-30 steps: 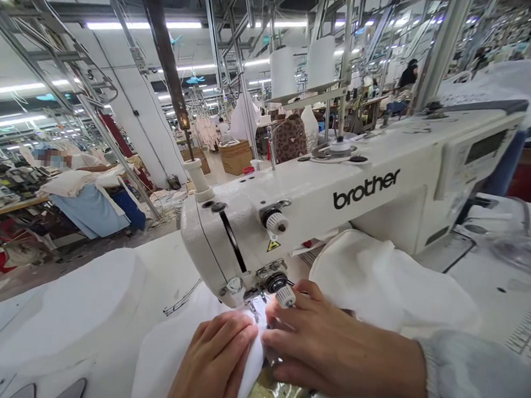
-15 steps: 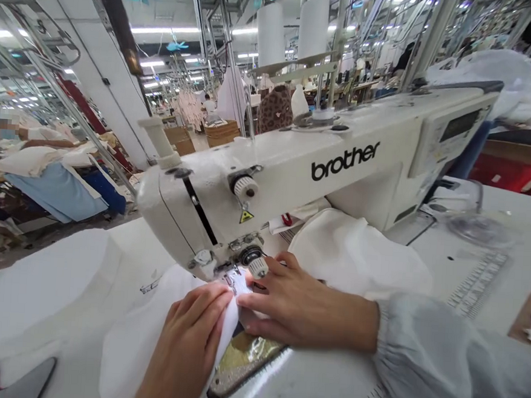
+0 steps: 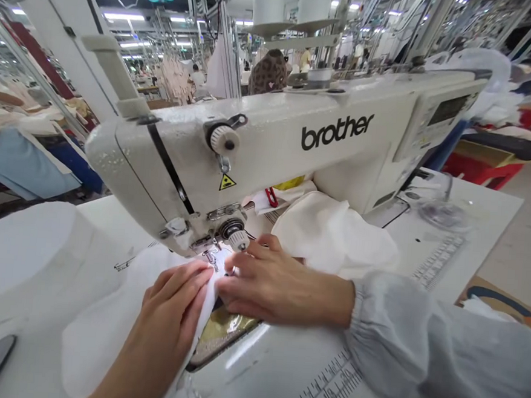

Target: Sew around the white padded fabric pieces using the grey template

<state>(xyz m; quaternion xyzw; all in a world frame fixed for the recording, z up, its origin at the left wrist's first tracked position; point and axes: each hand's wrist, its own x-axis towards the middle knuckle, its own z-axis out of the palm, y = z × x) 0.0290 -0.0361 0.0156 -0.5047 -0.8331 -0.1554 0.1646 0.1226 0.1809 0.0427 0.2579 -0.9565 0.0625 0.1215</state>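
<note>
White fabric [image 3: 102, 327] lies on the table [image 3: 275, 384] at the front of the sewing machine [image 3: 260, 144], its narrow end running up to the lit presser foot [image 3: 213, 259]. Over it rests the left hand [image 3: 171, 301], fingers held together and gently bent, tips just beside the foot; the cloth's edge shows along the thumb side. Whether that grip pinches the cloth or only presses it down, I cannot tell. Across the seam area, the right hand [image 3: 268, 284] has its fingers loosely curled and partly spread, neither clenched nor flat, index fingertip and thumb near the foot and just below a ridged white knob [image 3: 238, 239]. Whether its grip has any cloth between the fingers is hidden. A pale grey sleeve [image 3: 401, 336] covers the right forearm. Behind the right hand, under the machine's arm, lies another white piece [image 3: 331, 228], near a red object [image 3: 271, 196].
</note>
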